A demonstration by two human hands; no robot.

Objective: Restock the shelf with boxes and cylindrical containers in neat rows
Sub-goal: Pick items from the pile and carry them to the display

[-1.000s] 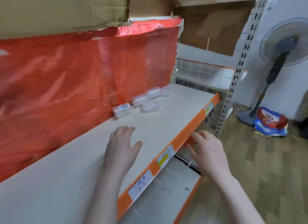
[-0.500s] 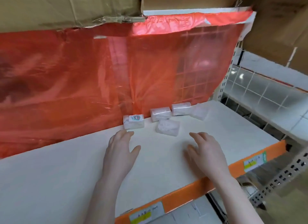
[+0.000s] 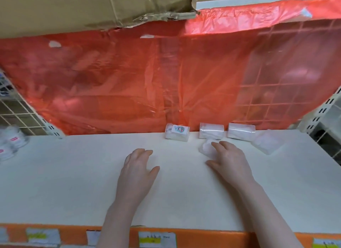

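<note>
**Squaring the stray packet into the back row**

The shelf [image 3: 73,183] carries a short row of clear containers along its back edge, against the red plastic sheet [image 3: 129,81]. Taking the labelled container [image 3: 177,132] as the landmark: a plain clear container [image 3: 211,130] lies just to its right, another clear container [image 3: 241,131] further right again, and a tilted clear packet [image 3: 265,141] at the far right end, angled out of line. In front of the row, forward and right of the labelled container, sits a loose packet [image 3: 207,148], out of the row.

The right hand [image 3: 228,162] reaches over that loose packet with its fingers spread and relaxed, fingertips touching or just over its near edge; it has not closed round it. The left hand [image 3: 137,171] hovers flat and spread over bare shelf, forward and left of the labelled container, holding nothing.

The step in hand looks like taking up the loose packet to place it in line. Judging by its soft, crinkled wrap, a light pinch across the short sides should serve better than a squeeze from above. The left hand could steady the labelled container so the row is not nudged. The tilted packet at the far end probably wants turning square afterwards.
</note>
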